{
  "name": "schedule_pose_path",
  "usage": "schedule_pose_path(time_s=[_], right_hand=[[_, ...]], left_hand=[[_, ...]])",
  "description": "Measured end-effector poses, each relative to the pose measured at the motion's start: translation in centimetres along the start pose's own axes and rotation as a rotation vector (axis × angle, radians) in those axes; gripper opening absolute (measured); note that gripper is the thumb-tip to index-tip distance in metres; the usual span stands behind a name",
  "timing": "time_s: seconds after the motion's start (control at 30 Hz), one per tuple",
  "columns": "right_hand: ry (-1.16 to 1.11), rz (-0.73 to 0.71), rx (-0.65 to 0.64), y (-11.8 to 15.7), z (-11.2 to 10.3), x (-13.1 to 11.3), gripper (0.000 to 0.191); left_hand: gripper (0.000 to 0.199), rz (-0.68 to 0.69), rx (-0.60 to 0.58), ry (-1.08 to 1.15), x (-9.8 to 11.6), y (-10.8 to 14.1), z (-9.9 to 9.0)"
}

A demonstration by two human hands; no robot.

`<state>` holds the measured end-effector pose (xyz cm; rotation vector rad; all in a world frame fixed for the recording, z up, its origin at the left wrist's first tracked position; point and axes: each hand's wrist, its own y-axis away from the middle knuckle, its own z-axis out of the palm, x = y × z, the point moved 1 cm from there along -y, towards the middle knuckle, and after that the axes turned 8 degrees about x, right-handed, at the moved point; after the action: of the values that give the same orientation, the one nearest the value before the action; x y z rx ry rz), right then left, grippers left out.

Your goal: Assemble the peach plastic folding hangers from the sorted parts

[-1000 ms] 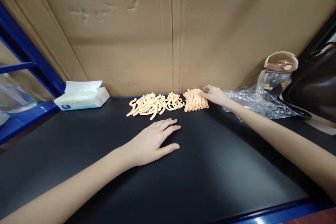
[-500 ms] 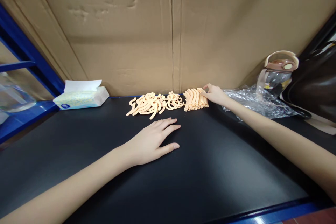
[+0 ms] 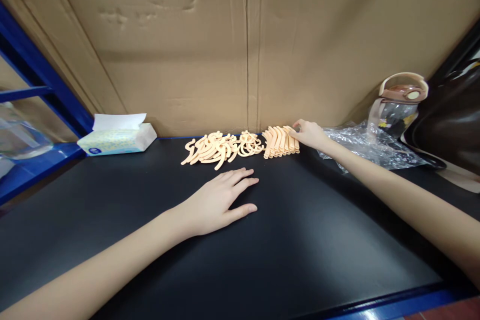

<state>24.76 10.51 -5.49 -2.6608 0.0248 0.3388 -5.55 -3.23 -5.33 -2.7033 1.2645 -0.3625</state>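
Note:
My left hand (image 3: pixel 223 200) lies flat on the black tabletop (image 3: pixel 210 275), fingers and thumb spread, holding nothing. In front of it is a loose heap of curved cream-coloured pieces (image 3: pixel 210 149), with smaller ring-like curved pieces (image 3: pixel 249 143) beside it. To the right, bent tube-like cream pieces (image 3: pixel 279 141) are stacked in a neat row. My right hand (image 3: pixel 310 134) is at the right end of this stack. Its thumb and forefinger are apart, their tips at the upper end of the outermost piece; the other fingers are mostly hidden.
A tissue pack (image 3: pixel 118 139) stands at the back left, near a blue metal frame (image 3: pixel 48 90). Crumpled clear plastic (image 3: pixel 360 147) lies right of my right hand, before a drink bottle (image 3: pixel 399 105) with a strap. A cardboard wall (image 3: pixel 180 50) closes off the back.
The view has shifted very slightly. Both hands and the cream pieces stay where they were.

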Motion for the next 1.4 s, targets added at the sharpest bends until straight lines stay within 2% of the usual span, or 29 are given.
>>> schedule_pose_path(time_s=[0.4, 0.67, 0.83, 0.93, 1.0, 1.07, 1.13, 1.23, 1.4], right_hand=[[-0.046, 0.019, 0.023, 0.1, -0.3, -0.3, 0.038], [-0.195, 0.072, 0.119, 0.2, -2.3, -1.1, 0.040], [-0.378, -0.001, 0.089, 0.5, -4.0, -3.1, 0.040], [-0.462, -0.113, 0.048, 1.8, -5.3, -5.2, 0.042], [-0.490, -0.322, -0.049, 3.5, -6.0, -6.7, 0.031], [-0.384, -0.490, -0.143, 5.6, -6.2, -7.9, 0.023], [-0.313, -0.622, -0.156, 7.6, -6.1, -8.6, 0.019], [-0.284, -0.727, -0.109, 9.9, -5.3, -9.0, 0.018], [-0.175, -0.892, 0.099, 11.8, -4.0, -9.4, 0.021]], left_hand=[[0.056, 0.003, 0.002, 0.003, 0.0, 0.0, 0.0], [0.055, 0.006, 0.010, 0.008, -0.1, 0.1, 0.1], [0.054, 0.018, 0.016, 0.003, 0.1, 0.1, 0.2], [0.050, -0.063, 0.132, 0.025, -0.1, 0.0, 0.1], [0.053, -0.178, 0.292, 0.055, -0.5, -0.1, 0.0], [0.060, -0.255, 0.455, 0.100, -0.9, -0.1, 0.0], [0.064, -0.262, 0.530, 0.136, -1.2, -0.1, 0.0], [0.055, -0.206, 0.458, 0.135, -1.0, -0.2, 0.1], [0.028, -0.077, 0.313, 0.086, -0.2, -0.3, 0.1]])
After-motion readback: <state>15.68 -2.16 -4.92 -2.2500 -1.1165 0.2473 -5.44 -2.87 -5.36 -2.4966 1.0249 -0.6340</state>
